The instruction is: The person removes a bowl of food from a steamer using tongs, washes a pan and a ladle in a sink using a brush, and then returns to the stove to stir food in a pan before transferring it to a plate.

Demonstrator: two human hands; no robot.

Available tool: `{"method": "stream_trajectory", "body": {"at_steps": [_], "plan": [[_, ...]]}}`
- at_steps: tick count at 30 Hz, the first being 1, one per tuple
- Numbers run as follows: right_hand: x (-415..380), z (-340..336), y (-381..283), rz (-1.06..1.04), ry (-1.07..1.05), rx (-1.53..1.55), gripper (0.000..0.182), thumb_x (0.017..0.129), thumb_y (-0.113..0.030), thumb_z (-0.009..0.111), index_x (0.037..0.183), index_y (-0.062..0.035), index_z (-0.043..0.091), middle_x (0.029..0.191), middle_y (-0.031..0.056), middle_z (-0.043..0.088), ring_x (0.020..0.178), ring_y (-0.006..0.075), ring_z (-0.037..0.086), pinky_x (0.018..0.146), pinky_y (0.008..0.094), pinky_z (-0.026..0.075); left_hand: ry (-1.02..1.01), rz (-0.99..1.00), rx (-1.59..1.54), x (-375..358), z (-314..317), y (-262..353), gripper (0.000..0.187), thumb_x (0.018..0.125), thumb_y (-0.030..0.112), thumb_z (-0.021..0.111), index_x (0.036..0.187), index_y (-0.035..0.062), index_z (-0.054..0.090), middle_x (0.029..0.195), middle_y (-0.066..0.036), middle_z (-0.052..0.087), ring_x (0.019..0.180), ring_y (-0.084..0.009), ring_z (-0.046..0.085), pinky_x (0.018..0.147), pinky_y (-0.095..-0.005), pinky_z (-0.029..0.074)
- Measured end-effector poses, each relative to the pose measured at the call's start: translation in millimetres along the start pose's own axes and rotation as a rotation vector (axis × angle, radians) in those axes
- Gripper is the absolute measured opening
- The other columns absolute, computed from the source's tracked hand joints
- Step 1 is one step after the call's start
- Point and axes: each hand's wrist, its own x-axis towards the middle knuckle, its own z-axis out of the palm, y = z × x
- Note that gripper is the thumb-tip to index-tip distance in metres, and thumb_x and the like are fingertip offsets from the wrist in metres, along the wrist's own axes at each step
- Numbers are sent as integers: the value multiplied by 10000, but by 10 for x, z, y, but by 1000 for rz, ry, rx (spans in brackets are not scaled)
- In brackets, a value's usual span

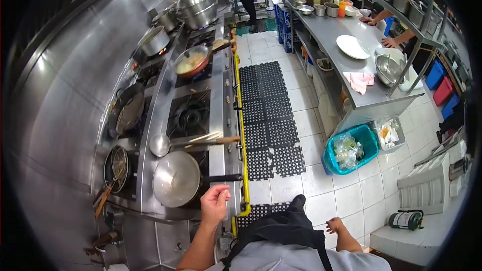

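Observation:
My left hand [215, 204] is raised over the front edge of the stove, its fingers curled together. Whether anything small is inside them I cannot make out. Just beyond it lies the dark handle [224, 177] of a wide metal wok [175, 178], which rests on the nearest burner; hand and handle look apart. A ladle [159, 145] and several long utensils lie across the stove behind the wok. My right hand [335, 225] hangs at my side above the tiled floor, fingers loosely apart, holding nothing.
A red pan with food [192, 62] and a steel pot [153, 41] stand farther along the stove. A yellow pipe [240, 115] runs along its front. Right are a steel counter [329, 45], a lined bin [370, 143] and a fire extinguisher [405, 220]. Other people stand farther off.

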Motion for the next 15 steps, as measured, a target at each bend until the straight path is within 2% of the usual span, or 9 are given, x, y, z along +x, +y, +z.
{"method": "stream_trajectory", "body": {"at_steps": [2,5,8,10,14,15], "plan": [[136,-306,87,40,87,131,324,911,-170,575,1119,78,564,933,226,690,733,357,714,562,461,598,-73,23,34,358,392,141,114,941,-22,549,1012,-11,638,749,-9,598,669,-63,552,622,-203,454],[131,-704,70,28,129,262,316,903,-149,570,1132,66,538,938,236,682,676,353,701,533,468,587,-61,29,30,805,870,386,137,960,10,538,1067,21,622,715,31,554,630,-25,477,555,-196,391],[149,-969,-142,-18,156,323,285,897,-128,561,1104,67,539,919,230,680,662,342,698,523,467,582,3,60,-30,1138,1240,526,46,960,34,568,1005,27,575,641,57,500,563,-8,417,494,-199,315],[218,-1091,-351,-26,184,333,268,893,-126,567,1082,62,543,892,224,682,632,331,694,494,449,575,29,65,-10,1322,1365,551,43,961,60,588,980,31,563,629,66,482,554,-2,397,489,-199,300],[397,-1188,-924,-118,208,347,220,894,-113,563,1038,53,559,845,216,682,562,289,677,411,379,536,94,119,-30,1811,1446,427,146,965,144,633,905,43,547,615,87,449,538,10,353,469,-204,261],[426,-1188,-1132,-152,173,361,219,896,-117,565,1042,47,562,850,213,685,567,285,677,419,377,539,104,25,-17,1933,1430,458,204,972,181,632,836,58,542,607,95,444,532,14,341,455,-209,247]]}}
